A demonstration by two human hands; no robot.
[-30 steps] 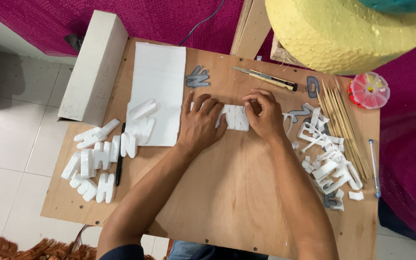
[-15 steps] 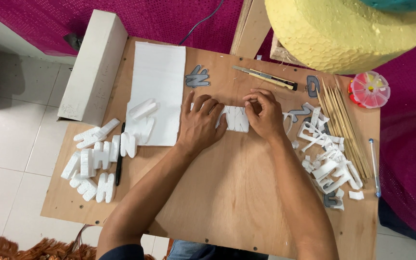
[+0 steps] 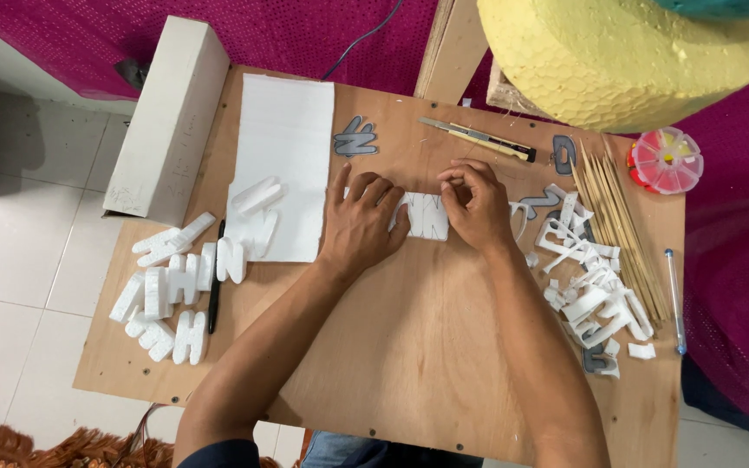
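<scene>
No labels, signs or screens in view. Packages, two at most: a long white rectangular box (image 3: 169, 121) lying on the far-left corner of the wooden surface (image 3: 409, 347), overhanging its edge; and a round clear-pink compartment case (image 3: 667, 160) at the far-right edge, just beside the bamboo skewers (image 3: 617, 217).

Both my forearms reach away from me, converging. My left hand (image 3: 361, 224) lies palm down with fingers spread; my right hand (image 3: 476, 206) curls, fingertips pinched together.
</scene>
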